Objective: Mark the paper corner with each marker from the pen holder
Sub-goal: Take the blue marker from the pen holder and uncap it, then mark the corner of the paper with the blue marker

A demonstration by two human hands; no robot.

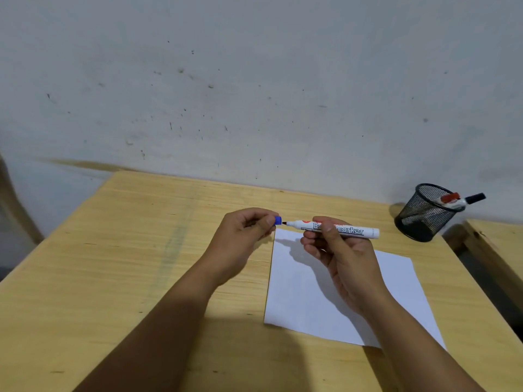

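Marker in hand: white-barrelled marker, gripped by the right hand around the middle of the barrel, thumb across the printed label.
Marker axis: near-horizontal, running left to right across the view; exposed dark tip points left, blunt tail end points right toward the pen holder.
Cap: blue cap, pinched in the fingers of the left hand; its open end faces the tip, just beside it and apart from it.
Left hand state: clenched on the cap, remaining fingers curled in.
Right hand state: closed on the barrel; not released.
Paper: white sheet flat on the bench, below and slightly to the right of both hands.
Key relation: the tip sits above the far-left corner of the paper; this corner is the nearest one to the tip, downward from it.
Judged next move: tilt the tip down onto that corner; the right hand alone suffices.
Pen holder: black mesh cup, well apart to the right, near the bench edge.
Holder contents: red-capped marker and black-capped marker, both leaning right.
Judged progress: both markers in the holder remain to be used, or have already been returned; cannot tell which.
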